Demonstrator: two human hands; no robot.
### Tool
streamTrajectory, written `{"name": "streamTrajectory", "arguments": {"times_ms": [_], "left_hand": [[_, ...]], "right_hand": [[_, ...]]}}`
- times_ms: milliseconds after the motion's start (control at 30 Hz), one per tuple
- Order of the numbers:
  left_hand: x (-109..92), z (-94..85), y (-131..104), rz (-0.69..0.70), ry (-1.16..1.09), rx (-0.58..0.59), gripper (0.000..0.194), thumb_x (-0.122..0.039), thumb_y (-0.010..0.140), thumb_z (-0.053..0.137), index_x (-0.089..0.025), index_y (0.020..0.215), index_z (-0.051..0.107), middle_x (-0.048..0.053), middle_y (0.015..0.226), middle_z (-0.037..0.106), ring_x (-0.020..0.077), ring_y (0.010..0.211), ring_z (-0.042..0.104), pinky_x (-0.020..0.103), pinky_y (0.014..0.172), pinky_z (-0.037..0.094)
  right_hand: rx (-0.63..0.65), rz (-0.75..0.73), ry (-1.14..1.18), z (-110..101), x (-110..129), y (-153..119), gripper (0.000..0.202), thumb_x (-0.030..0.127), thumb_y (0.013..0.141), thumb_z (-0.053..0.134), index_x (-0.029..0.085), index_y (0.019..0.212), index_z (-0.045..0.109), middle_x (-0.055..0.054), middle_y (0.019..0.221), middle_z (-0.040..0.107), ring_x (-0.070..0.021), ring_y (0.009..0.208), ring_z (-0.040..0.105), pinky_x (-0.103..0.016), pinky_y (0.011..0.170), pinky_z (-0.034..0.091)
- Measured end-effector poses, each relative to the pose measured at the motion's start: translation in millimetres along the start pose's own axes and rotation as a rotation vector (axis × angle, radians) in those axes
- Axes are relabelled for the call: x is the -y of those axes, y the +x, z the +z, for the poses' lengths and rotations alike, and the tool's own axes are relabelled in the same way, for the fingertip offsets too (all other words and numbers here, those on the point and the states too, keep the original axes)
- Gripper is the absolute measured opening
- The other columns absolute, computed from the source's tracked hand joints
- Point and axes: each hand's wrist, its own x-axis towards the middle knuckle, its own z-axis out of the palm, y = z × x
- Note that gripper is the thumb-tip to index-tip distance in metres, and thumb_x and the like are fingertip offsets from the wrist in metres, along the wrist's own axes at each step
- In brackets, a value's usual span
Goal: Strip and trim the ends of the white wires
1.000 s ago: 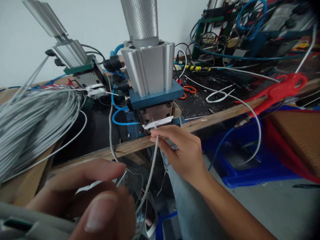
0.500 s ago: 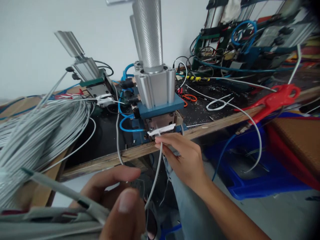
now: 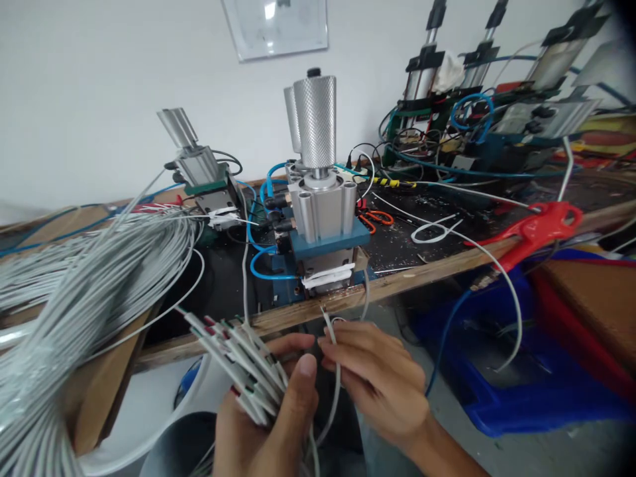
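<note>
Left hand (image 3: 263, 417) grip closed round a fanned bundle of thin grey wires (image 3: 238, 364), below the table (image 3: 427, 268) front edge. Right hand (image 3: 372, 377) pinches one smooth white wire (image 3: 332, 338) upright, just beneath the ribbed aluminium press (image 3: 325, 218). Open space to the right.

two hands (image 3: 268, 424) (image 3: 377, 384), one red clamp (image 3: 536, 228), one orange scissors (image 3: 371, 220).
</note>
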Motion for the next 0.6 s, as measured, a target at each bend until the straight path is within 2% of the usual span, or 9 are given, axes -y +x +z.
{"name": "streamTrajectory", "arguments": {"times_ms": [67,133,200,267,333,400,467,500,600], "left_hand": [[-2,2.1,-1,-0.001,0.002,0.004,0.040,-0.046,0.062,0.094,-0.017,0.085,0.080,-0.006,0.045,0.050,0.0084,0.042,0.039,0.020,0.043,0.033],[-5,4.7,-4,0.013,-0.009,0.007,0.037,-0.045,0.059,0.095,-0.018,0.081,0.081,-0.005,0.048,0.055,0.0102,0.045,0.042,0.023,0.049,0.042],[-7,6.3,-8,0.026,-0.028,0.010,0.034,-0.045,0.058,0.096,-0.021,0.077,0.082,-0.003,0.052,0.061,0.0112,0.047,0.046,0.024,0.055,0.049],[-7,5.4,-11,0.033,-0.036,0.013,0.031,-0.044,0.058,0.096,-0.023,0.075,0.081,-0.004,0.052,0.059,0.0102,0.047,0.045,0.024,0.058,0.050],[-5,1.6,-14,0.055,-0.031,0.026,0.029,-0.043,0.061,0.095,-0.024,0.076,0.081,-0.007,0.049,0.050,0.0079,0.045,0.039,0.023,0.057,0.048],[-2,-4.7,-16,0.062,-0.037,0.052,0.030,-0.044,0.065,0.094,-0.022,0.080,0.080,-0.007,0.051,0.048,0.0067,0.046,0.035,0.020,0.052,0.040],[2,-11.8,-17,0.039,-0.094,0.119,0.033,-0.047,0.068,0.091,-0.021,0.085,0.079,-0.005,0.053,0.049,0.0068,0.048,0.037,0.019,0.048,0.031],[5,-15.0,-17,0.021,-0.133,0.164,0.034,-0.047,0.069,0.090,-0.020,0.087,0.079,-0.004,0.053,0.050,0.0070,0.049,0.038,0.019,0.049,0.028],[11,-21.5,-17,-0.061,-0.230,0.288,0.030,-0.043,0.070,0.088,-0.019,0.084,0.076,-0.001,0.053,0.056,0.0084,0.050,0.040,0.021,0.051,0.027]], "right_hand": [[0.012,-0.060,0.017,-4,10,-3,0.038,0.006,0.094,0.062,0.025,0.126,0.070,-0.005,0.097,0.082,-0.0232,0.096,0.079,-0.036,0.081,0.069],[0.027,-0.089,0.027,-7,18,-3,0.034,0.008,0.096,0.061,0.022,0.126,0.070,-0.006,0.097,0.083,-0.0226,0.097,0.079,-0.035,0.078,0.069],[0.041,-0.088,0.029,-9,25,-3,0.036,0.009,0.097,0.059,0.022,0.128,0.068,-0.005,0.097,0.083,-0.0234,0.098,0.079,-0.036,0.075,0.070],[0.045,-0.087,0.021,-10,29,-4,0.038,0.009,0.097,0.059,0.024,0.130,0.067,-0.005,0.096,0.083,-0.0239,0.096,0.080,-0.036,0.074,0.070],[0.062,-0.081,0.002,-12,31,-9,0.040,0.007,0.095,0.059,0.024,0.130,0.067,-0.004,0.097,0.083,-0.0234,0.097,0.079,-0.035,0.075,0.070],[0.087,-0.035,-0.055,-14,29,-21,0.043,0.002,0.092,0.058,0.023,0.129,0.068,-0.006,0.104,0.082,-0.0233,0.103,0.078,-0.035,0.081,0.069],[0.153,0.064,-0.153,-19,23,-37,0.047,-0.001,0.090,0.054,0.021,0.130,0.067,-0.009,0.113,0.079,-0.0249,0.109,0.075,-0.037,0.088,0.067],[0.214,0.131,-0.211,-22,19,-45,0.049,-0.001,0.090,0.051,0.020,0.132,0.066,-0.010,0.113,0.079,-0.0252,0.107,0.076,-0.037,0.086,0.068],[0.348,0.286,-0.359,-33,12,-62,0.048,0.008,0.092,0.047,0.023,0.133,0.067,-0.004,0.088,0.081,-0.0218,0.069,0.079,-0.029,0.059,0.067]]}}
